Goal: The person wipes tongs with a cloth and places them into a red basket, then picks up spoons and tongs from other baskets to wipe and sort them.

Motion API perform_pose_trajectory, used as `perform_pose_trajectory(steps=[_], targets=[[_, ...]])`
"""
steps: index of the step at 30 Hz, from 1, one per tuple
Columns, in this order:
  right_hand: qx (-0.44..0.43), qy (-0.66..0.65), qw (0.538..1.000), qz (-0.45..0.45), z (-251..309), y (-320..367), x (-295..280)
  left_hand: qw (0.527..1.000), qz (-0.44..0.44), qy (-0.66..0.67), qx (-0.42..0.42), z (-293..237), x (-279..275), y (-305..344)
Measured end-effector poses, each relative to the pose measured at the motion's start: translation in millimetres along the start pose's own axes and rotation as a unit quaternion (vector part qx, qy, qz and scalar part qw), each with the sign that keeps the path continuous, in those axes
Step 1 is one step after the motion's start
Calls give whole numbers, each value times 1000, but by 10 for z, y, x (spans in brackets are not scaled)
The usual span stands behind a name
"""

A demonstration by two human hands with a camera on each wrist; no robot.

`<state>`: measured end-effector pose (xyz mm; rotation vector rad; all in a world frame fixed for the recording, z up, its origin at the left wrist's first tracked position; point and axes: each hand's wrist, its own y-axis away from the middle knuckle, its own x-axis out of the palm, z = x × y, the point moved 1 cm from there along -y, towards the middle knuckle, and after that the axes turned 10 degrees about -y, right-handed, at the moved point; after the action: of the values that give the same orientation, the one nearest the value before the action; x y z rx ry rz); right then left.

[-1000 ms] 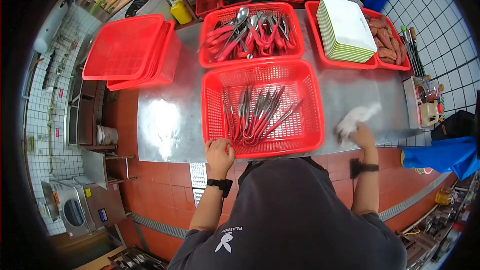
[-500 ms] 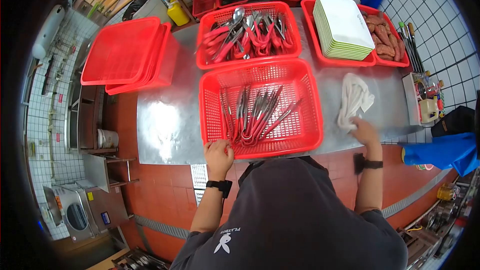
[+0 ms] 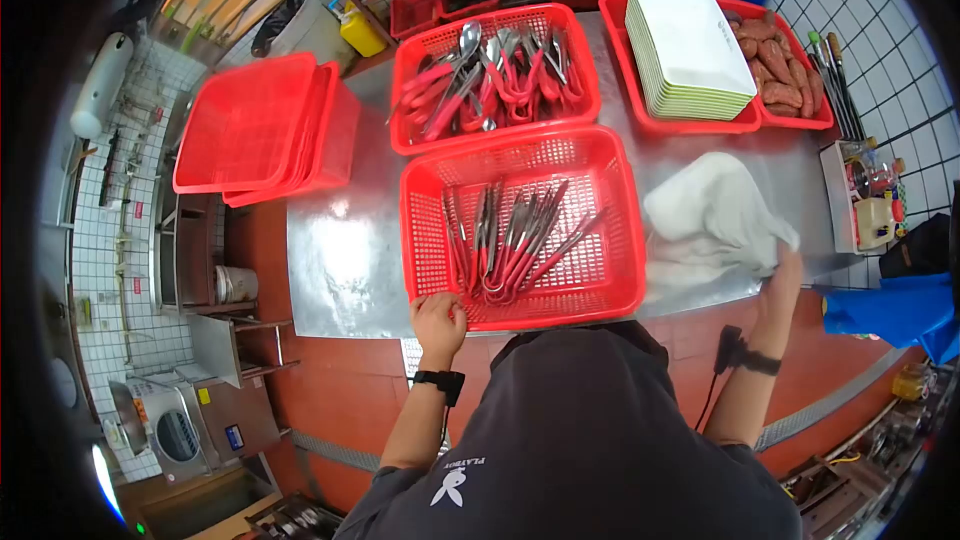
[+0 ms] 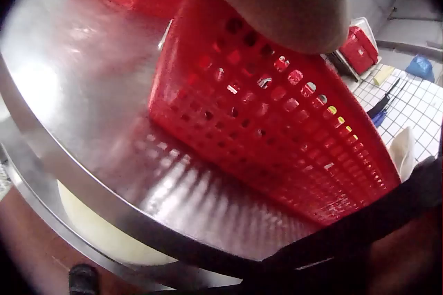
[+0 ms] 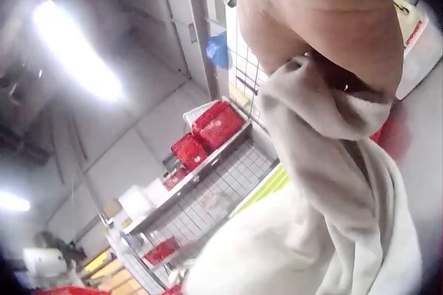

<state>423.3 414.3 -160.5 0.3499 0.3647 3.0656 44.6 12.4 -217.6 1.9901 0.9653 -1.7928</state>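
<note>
The left hand is gripping one basket by its near rim; the right hand is pinching one cloth, trailing over the table's right side. Beyond, one plate stack is standing. Only the right wrist view is showing two ceiling lamps.

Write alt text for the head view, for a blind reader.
A person's right hand holds a white cloth over a metal table while the left hand rests on a red basket holding red-handled tongs. Farther back are a fuller basket of utensils and stacked white plates.
</note>
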Motion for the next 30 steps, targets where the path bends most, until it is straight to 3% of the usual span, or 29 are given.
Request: perform_pose_trajectory(steps=[2,3,5,6,7,8,9,11,12,14,18,20,21,24,30], targets=[[18,310,950,35,-119,-10,-137,1000,-10,15,-17,31,19,38],[18,305,952,32,-59,67,-53,999,-28,32,-32,16,37,-31],[-1,276,933,233,118,211,163,999,-17,25,-12,-70,-41,-316],[83,276,933,215,94,133,141,997,-38,57,-32,-42,-135,-521],[94,267,934,218,-163,-64,91,994,-57,82,-54,-147,-201,-794],[-86,355,913,181,-536,-152,56,996,-74,50,-25,-274,-255,-1051],[-264,428,854,135,-736,-235,39,996,-91,19,5,-422,-290,-1357],[-122,495,807,299,-615,-152,374,996,-75,4,56,-702,-275,-1940],[-115,492,808,303,-687,-126,466,995,-71,-9,71,-864,-243,-2223],[-111,676,614,392,-916,-97,547,994,-57,-7,91,-1163,-75,-2749],[-122,653,614,426,-1156,-269,498,997,-45,-62,15,-1236,557,-3615],[-124,646,619,428,-1217,-276,464,989,45,-4,-138,-1255,819,-3895],[-131,639,628,425,-1234,-288,467,989,45,-4,-139,-1335,855,-3923],[-94,625,656,413,-1257,-273,491,974,79,-172,-122,-1552,846,-3901],[-96,608,687,386,-1235,-244,525,967,119,-166,-155,-1412,696,-3940]])
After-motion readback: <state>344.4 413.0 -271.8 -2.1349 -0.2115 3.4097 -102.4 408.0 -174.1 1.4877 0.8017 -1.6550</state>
